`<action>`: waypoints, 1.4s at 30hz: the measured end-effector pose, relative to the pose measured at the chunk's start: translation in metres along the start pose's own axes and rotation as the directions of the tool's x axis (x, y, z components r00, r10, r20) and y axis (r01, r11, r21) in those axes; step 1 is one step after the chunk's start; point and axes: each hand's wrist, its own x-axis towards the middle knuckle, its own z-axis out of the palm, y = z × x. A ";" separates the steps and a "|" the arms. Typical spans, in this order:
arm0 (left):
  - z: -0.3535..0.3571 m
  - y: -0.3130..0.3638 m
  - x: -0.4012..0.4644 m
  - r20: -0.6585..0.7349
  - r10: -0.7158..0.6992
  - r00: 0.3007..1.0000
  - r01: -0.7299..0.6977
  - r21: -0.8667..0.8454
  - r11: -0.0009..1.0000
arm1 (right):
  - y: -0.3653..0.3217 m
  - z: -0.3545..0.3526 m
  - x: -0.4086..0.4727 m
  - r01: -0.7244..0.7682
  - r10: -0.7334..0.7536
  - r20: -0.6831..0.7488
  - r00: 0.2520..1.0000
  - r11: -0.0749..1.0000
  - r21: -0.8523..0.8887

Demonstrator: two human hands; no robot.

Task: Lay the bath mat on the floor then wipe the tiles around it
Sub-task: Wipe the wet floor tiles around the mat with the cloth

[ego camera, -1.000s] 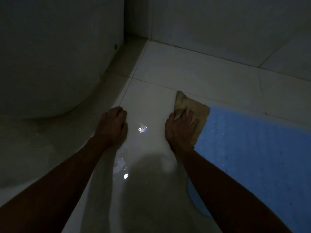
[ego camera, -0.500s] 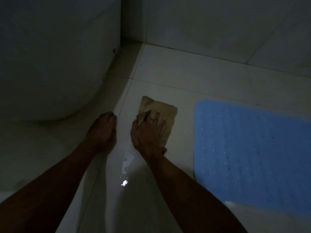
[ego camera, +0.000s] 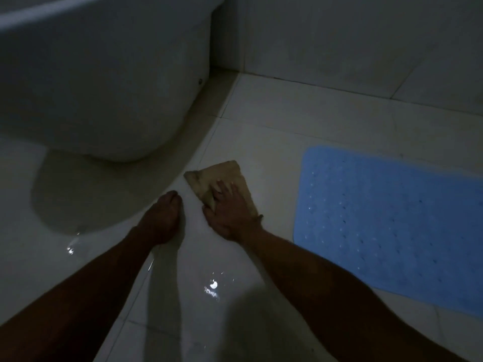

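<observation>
Nearest, wet sheen and light glints on the floor (ego camera: 183, 304) between the forearms: slick tile underfoot and underhand, a likely slip if weight shifts forward. Left hand (ego camera: 163, 218) planted on the tile as a prop, fingers curled under, holding nothing; likely to skid on the wet glaze and drop the body toward the tub (ego camera: 104, 87). Right hand (ego camera: 230, 205) flat on the cloth (ego camera: 222, 176), fingers spread and pressing, not clutching; with no real grip, cloth apt to bunch or slide out from under the palm on a hard stroke. Cloth lying on the tile between tub and mat (ego camera: 392, 223), apart from both. Mat already flat on the floor to the right, near edge close to the wiping path: a wide sweep could catch that edge and lift or shift it. Farther off, dim corner by the wall (ego camera: 339, 35): poor light, so missed patches probable.
</observation>
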 end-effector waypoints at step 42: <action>0.034 -0.061 -0.093 -0.044 0.179 0.983 -0.175 0.087 0.981 | -0.190 0.058 -0.138 -0.156 0.165 -0.168 0.972 0.986 0.064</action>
